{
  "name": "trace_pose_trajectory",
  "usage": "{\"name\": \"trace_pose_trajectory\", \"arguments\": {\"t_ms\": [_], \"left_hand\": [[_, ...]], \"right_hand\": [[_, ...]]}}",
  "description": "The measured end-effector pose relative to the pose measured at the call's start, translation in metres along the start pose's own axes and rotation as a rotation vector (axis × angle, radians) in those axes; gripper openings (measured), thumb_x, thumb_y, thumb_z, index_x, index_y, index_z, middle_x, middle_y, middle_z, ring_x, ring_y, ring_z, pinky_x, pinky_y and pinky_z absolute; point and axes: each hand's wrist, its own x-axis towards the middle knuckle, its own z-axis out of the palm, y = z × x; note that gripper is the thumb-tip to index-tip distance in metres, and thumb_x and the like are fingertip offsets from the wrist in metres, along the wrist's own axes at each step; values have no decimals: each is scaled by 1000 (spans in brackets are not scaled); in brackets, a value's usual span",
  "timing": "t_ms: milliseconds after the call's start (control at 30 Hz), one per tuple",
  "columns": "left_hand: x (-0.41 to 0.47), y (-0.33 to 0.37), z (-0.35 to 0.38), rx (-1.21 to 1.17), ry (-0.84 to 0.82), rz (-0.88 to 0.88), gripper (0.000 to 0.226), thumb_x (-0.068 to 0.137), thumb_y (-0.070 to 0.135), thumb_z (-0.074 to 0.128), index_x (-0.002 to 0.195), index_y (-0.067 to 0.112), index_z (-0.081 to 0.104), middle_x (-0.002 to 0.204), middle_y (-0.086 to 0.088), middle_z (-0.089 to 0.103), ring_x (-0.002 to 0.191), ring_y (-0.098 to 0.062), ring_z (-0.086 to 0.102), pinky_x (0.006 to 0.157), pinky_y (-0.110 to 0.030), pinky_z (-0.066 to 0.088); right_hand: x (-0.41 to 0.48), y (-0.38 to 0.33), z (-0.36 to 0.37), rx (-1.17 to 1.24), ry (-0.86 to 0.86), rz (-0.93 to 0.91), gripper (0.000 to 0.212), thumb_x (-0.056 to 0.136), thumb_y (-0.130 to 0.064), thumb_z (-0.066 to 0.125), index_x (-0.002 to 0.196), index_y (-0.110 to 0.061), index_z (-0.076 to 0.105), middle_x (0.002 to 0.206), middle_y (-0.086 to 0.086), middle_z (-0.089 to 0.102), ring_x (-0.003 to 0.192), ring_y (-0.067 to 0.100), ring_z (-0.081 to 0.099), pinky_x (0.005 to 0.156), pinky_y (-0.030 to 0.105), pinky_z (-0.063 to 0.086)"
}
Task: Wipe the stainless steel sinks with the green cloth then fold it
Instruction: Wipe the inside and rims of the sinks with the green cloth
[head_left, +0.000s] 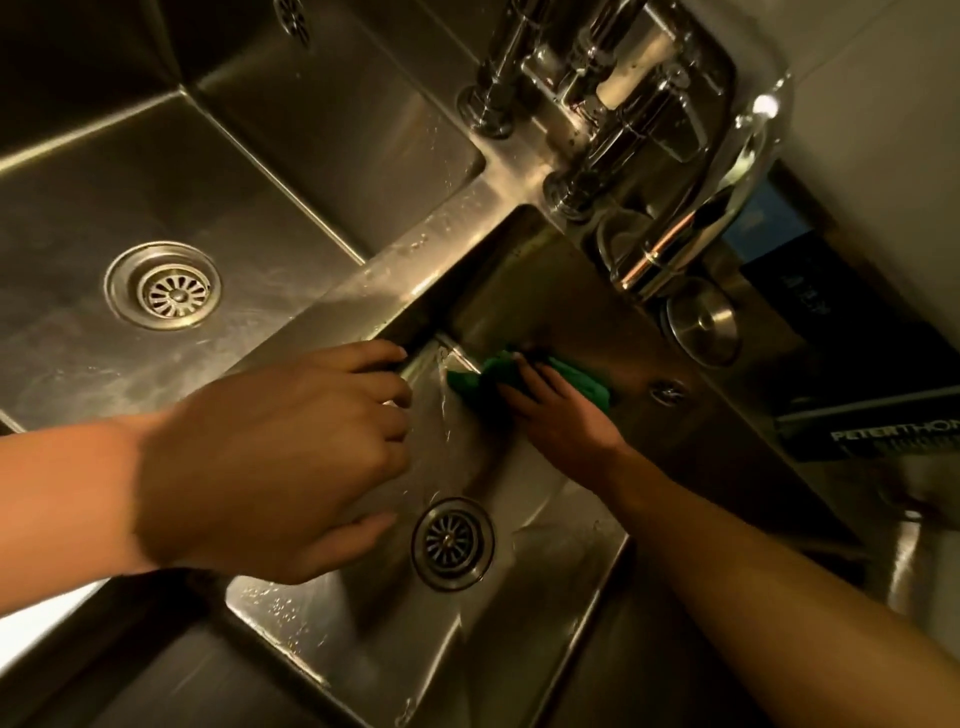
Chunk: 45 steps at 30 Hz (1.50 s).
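Now, green cloth beneath the flat, spread right hand, against the sink wall.

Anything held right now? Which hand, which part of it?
Nothing is gripped. The right hand presses the green cloth against the right sink wall, flat fingers over its middle. The left hand holds nothing, fingers loosely curled.

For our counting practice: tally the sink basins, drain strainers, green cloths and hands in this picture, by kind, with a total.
Sink basins: 2, left basin, right basin
Drain strainers: 2, left drain, right drain
Green cloths: 1
Hands: 2, left hand, right hand
Total: 7
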Motion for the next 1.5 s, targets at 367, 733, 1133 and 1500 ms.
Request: {"name": "trace_pose_trajectory", "arguments": {"t_ms": [367, 733, 1133, 1500], "left_hand": [[1, -1, 5, -17, -10, 47, 38, 80, 60, 60, 83, 25, 76, 84, 2, 71, 97, -28, 66, 116, -51, 32], [-3, -7, 13, -50, 28, 36, 44, 86, 67, 50, 88, 31, 75, 88, 6, 71, 99, -23, 64, 118, -49, 29], [-1, 1, -6, -17, -29, 25, 42, 85, 62, 53, 79, 27, 74, 81, 5, 70, 90, -22, 66, 118, -45, 31], [-1, 4, -7, -2, -19, 6, 39, 86, 59, 54, 76, 24, 71, 79, 2, 67, 89, -25, 64, 115, -48, 34]], "right_hand": [[-176, -7, 37, 162, -363, -65, 51, 103, -10, 37, 153, -11, 42, 167, 7, 26, 155, 42, 12, 126, 48, 18], [-173, 50, -31, 53, -89, -43, 58, 92, -28, 41, 147, -15, 52, 165, 13, 30, 153, 50, 9, 121, 56, -4], [-54, 65, -75, 92, 201, 37, 49, 106, -22, 31, 151, -13, 47, 165, 13, 31, 153, 47, 16, 127, 54, 13], [47, 45, -58, 121, 174, 80, 44, 108, -21, 33, 149, -19, 48, 160, 18, 35, 146, 44, 34, 113, 52, 38]]}}
